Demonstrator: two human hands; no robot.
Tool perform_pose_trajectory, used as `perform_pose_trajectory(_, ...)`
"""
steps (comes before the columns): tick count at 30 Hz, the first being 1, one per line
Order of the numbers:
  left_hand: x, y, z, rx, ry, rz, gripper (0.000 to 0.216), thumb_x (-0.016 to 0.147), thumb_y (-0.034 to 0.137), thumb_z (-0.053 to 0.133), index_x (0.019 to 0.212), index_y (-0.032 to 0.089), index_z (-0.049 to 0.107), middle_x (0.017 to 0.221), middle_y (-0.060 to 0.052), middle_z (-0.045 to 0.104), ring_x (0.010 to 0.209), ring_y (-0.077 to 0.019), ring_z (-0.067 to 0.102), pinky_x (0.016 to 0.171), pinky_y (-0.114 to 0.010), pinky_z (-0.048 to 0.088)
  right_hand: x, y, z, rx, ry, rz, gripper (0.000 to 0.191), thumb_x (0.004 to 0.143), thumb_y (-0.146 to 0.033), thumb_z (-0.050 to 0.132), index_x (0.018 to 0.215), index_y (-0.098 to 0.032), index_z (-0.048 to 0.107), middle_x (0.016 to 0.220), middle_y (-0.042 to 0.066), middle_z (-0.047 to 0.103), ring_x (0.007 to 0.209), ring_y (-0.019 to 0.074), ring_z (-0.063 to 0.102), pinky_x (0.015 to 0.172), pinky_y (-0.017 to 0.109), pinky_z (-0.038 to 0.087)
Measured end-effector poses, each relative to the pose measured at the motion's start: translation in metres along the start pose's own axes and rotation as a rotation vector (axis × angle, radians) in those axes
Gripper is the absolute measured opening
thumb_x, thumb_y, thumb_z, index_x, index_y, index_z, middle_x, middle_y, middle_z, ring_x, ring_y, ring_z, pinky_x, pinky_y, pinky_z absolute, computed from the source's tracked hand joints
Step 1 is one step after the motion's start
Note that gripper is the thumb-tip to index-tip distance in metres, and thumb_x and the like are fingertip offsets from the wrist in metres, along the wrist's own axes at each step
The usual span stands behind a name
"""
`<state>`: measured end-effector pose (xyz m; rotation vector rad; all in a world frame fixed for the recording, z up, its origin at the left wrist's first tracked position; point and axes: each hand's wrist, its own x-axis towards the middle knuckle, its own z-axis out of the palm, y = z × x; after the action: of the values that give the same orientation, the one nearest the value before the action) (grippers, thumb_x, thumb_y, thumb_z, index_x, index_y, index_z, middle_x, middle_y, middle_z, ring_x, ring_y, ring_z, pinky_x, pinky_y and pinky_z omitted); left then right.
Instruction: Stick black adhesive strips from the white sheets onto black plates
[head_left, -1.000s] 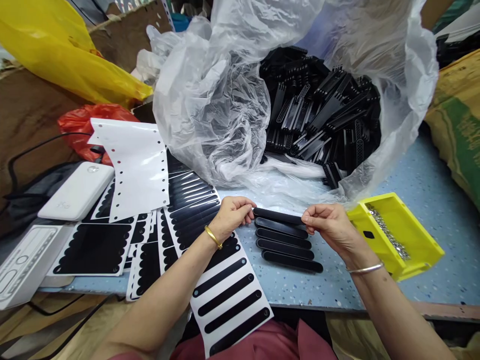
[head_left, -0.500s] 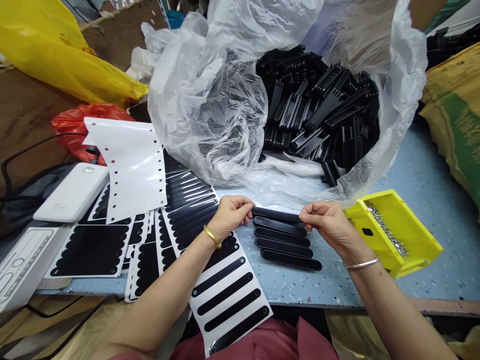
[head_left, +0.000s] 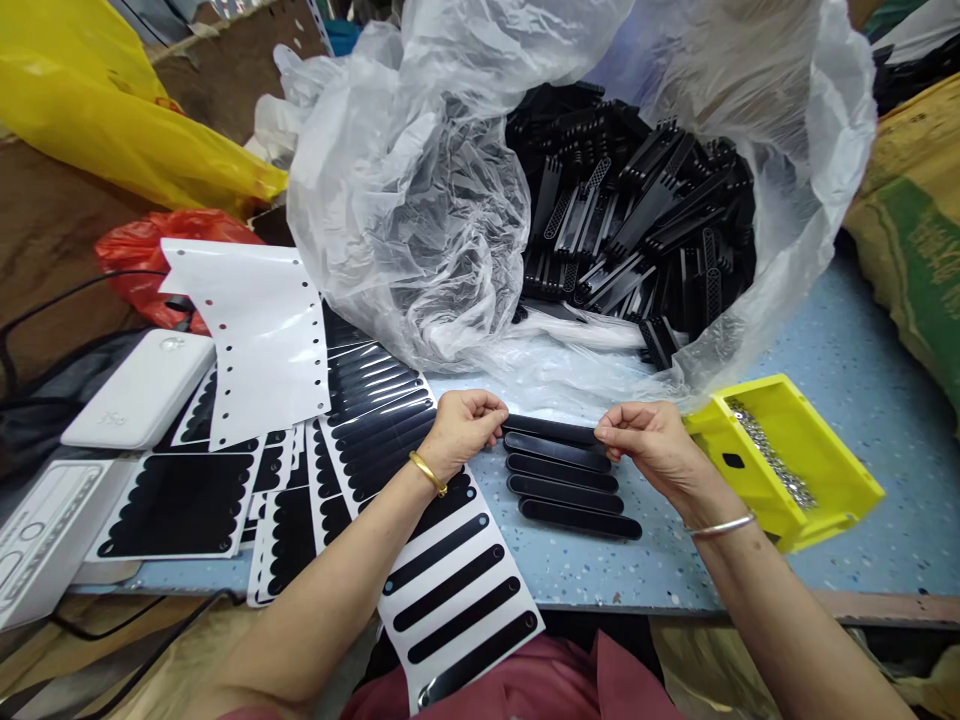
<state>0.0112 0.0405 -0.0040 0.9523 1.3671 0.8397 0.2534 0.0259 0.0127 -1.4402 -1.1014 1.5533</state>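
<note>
Black plastic strip (head_left: 551, 431) spans the gap between both hands, at the far end of a row of four like strips (head_left: 570, 494) lying on the blue speckled desk (head_left: 855, 360). Whether it rests on the desk or is just lifted, I cannot tell. The left hand (head_left: 465, 425) has its grip closed on the strip's left end, fingertips curled over it. The right hand (head_left: 649, 442) pinches the right end the same way.

Just behind the hands a clear plastic bag (head_left: 420, 200) sprawls over the desk, its mouth open and full of black slotted parts (head_left: 637, 220); its crumpled edge lies close to the held strip. Just right of the right hand sits a yellow tray (head_left: 832, 475) holding small metal pieces (head_left: 772, 452). Under the left forearm, backing sheets (head_left: 457, 590) with black oval stickers overlap and hang over the desk's edge. A white punched sheet (head_left: 259, 340), a white box (head_left: 139, 390) and a red bag (head_left: 142, 255) lie farther left.
</note>
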Motion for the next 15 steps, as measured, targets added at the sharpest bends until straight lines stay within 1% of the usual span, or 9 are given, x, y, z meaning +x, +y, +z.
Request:
perform_pose_trajectory(8, 0.0032, -0.0046, -0.0009, 0.024, -0.030, 0.054, 0.001, 0.066, 0.013, 0.066, 0.067, 0.013, 0.066, 0.045, 0.004, 0.055, 0.037, -0.0059, 0.048, 0.037, -0.015, 0.036, 0.0009, 0.0013, -0.0003, -0.001, 0.009, 0.004, 0.021, 0.056, -0.028, 0.083, 0.054, -0.016, 0.067, 0.049, 0.000, 0.057, 0.045, 0.0102, 0.046, 0.043, 0.024, 0.036)
perform_pose_trajectory(15, 0.0040, -0.0029, -0.0015, 0.049, -0.036, 0.082, 0.003, 0.065, 0.014, 0.065, 0.063, 0.015, 0.063, 0.046, 0.005, 0.055, 0.037, -0.0057, 0.047, 0.037, -0.016, 0.037, -0.0026, -0.0049, 0.0014, 0.028, 0.001, 0.000, 0.018, 0.057, -0.025, 0.081, 0.055, -0.015, 0.067, 0.049, 0.000, 0.057, 0.045, 0.0100, 0.046, 0.044, 0.025, 0.037)
